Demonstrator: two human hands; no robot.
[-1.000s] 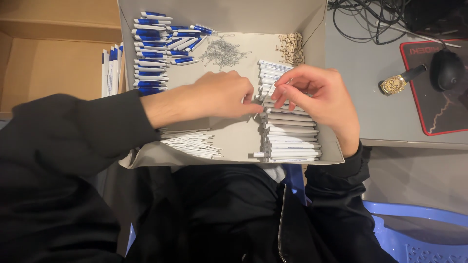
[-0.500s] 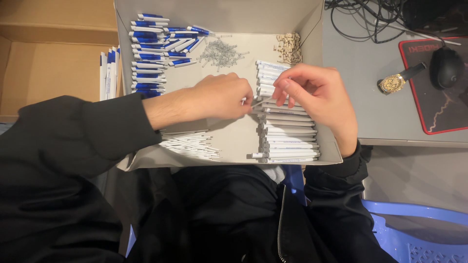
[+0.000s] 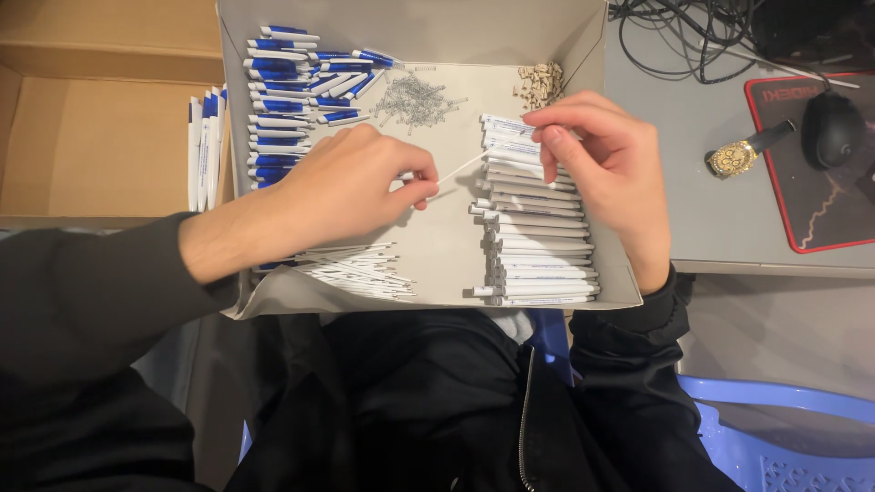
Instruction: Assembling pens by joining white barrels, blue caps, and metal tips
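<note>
A shallow cardboard tray (image 3: 437,251) rests on my lap, filled with pen parts. My left hand (image 3: 342,187) pinches one end of a thin white ink refill (image 3: 460,170) above the tray's middle. My right hand (image 3: 606,169) hovers over a stack of white pen barrels (image 3: 538,246), its fingertips pinched at the refill's other end beside the top barrel. Whether it also holds a barrel I cannot tell. White refills (image 3: 360,269) lie in a bundle under my left wrist. Blue and white assembled pens (image 3: 283,100) are piled at the tray's far left.
Small metal springs (image 3: 415,96) and tan pen tips (image 3: 542,82) lie at the tray's far side. A brown cardboard box (image 3: 100,137) with more pens (image 3: 205,146) stands on the left. On the grey desk to the right: a gold wristwatch (image 3: 734,157), mouse (image 3: 831,128), cables.
Both hands have drawn apart slightly, and the thin refill now shows stretched between them. My left hand shifted a little left, away from the barrel stack.
</note>
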